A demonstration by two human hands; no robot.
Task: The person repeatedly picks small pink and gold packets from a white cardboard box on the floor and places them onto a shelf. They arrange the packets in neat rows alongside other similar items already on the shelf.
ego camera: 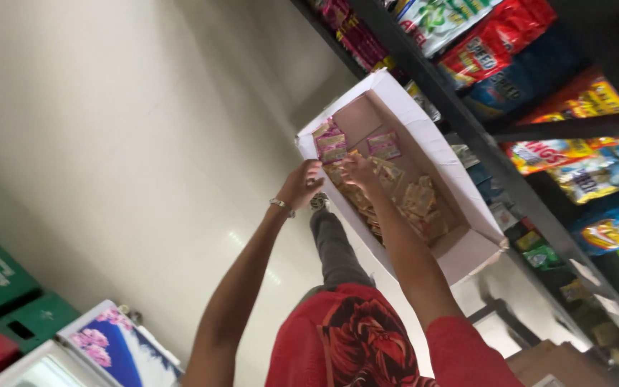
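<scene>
Two arms are reaching out together toward a long white cardboard box (pixel 424 132) that is sitting on the pale floor (pixel 109 143). The box is lying open, right beside a dark shelf (pixel 467 122) full of bright snack bags (pixel 496 43).

The left arm is stretching out almost straight, with a thin bracelet (pixel 279 204) showing at the wrist. The left hand (pixel 302 183) is resting at the near edge of the box. Its fingers are curling in, and they seem to be touching the box edge or a packet there, but I cannot tell for sure which one.

The right arm is also reaching long, crossing over the box edge. The right hand (pixel 358 170) is sitting just inside the box, on top of the small packets (pixel 402 197). Its fingers are bending down and seem to be closing on a yellow packet, though the picture is too blurry to be sure how tight they are.

Lots of little yellow and pink packets are lying in rows in the box, filling most of the bottom. The far end is showing bare brown cardboard.

The person is wearing a red shirt (pixel 352 344) with a dark picture on it. One leg in grey trousers (pixel 334 247) is showing between the two arms. Green crates (pixel 1 283) are sitting at the lower left, well apart from the box.
</scene>
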